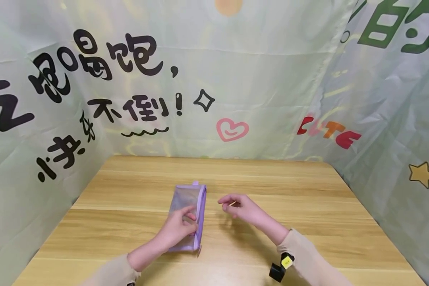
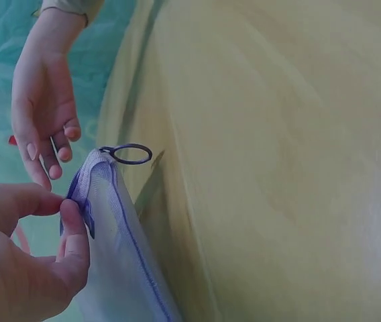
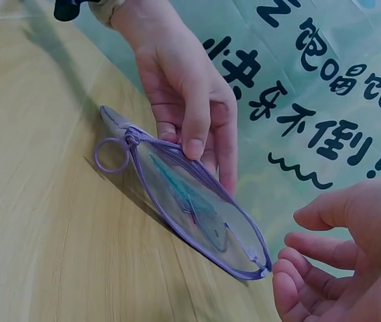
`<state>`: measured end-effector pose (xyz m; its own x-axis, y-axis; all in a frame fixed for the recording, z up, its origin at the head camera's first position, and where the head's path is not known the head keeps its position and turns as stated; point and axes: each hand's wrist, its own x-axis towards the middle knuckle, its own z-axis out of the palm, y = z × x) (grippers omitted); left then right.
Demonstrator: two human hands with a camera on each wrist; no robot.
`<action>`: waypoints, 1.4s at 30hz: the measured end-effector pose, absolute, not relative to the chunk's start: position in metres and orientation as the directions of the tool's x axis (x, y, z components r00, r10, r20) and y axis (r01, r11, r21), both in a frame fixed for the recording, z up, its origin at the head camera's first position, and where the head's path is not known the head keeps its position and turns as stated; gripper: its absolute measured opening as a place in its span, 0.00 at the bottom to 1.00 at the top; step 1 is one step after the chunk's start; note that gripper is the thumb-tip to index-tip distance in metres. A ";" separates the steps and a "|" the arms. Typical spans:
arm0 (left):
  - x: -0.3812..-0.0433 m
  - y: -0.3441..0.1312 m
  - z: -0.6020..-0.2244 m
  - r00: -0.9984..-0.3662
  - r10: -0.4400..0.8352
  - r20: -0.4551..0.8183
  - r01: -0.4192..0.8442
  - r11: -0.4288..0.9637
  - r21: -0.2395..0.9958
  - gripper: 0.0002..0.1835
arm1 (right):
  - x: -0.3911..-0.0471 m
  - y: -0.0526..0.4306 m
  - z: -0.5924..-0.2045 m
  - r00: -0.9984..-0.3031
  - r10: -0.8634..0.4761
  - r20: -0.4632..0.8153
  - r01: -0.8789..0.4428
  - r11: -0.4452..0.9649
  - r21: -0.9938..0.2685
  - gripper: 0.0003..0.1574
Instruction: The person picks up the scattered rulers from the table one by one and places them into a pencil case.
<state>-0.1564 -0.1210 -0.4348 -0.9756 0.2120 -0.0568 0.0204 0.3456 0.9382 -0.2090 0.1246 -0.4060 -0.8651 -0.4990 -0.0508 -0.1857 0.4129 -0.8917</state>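
Note:
A translucent mesh zipper pouch with purple trim stands on the wooden table. My left hand pinches its upper edge between thumb and fingers, as the left wrist view also shows. From the right wrist view, the zipper is undone and the mouth gapes. Inside lie a thin teal item and a clear plastic piece, partly hidden by the mesh. A purple ring pull hangs at one end of the zipper. My right hand hovers right of the pouch, fingers loosely bent, holding nothing.
The wooden table reaches back to a pale green cloth backdrop printed with lettering, a heart and a star. Cloth also hangs along both sides. A black wrist camera sits on the right sleeve.

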 end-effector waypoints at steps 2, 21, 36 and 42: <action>-0.157 -0.121 -0.435 -0.971 0.234 -0.048 0.044 0.371 0.928 0.38 | -0.208 0.127 -0.407 -0.864 -0.502 -0.043 -0.196 0.413 -0.889 0.20; -0.153 -0.114 -0.441 -0.917 0.395 0.048 0.253 0.487 0.836 0.34 | -0.195 0.138 -0.406 -0.860 -0.510 -0.016 -0.220 0.398 -0.890 0.20; -0.143 -0.122 -0.451 -0.778 0.576 0.250 0.590 0.536 0.604 0.36 | -0.185 0.169 -0.402 -0.879 -0.476 -0.007 -0.229 0.436 -0.870 0.20; -0.145 -0.125 -0.448 -0.735 0.620 0.275 0.649 0.525 0.551 0.37 | -0.183 0.181 -0.400 -0.887 -0.462 0.017 -0.251 0.449 -0.858 0.19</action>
<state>-0.1454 -0.1254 -0.4482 -0.7349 0.6200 0.2747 0.6488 0.5251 0.5507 -0.1833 0.1811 -0.3995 -0.8867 -0.4621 0.0173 -0.2506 0.4488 -0.8577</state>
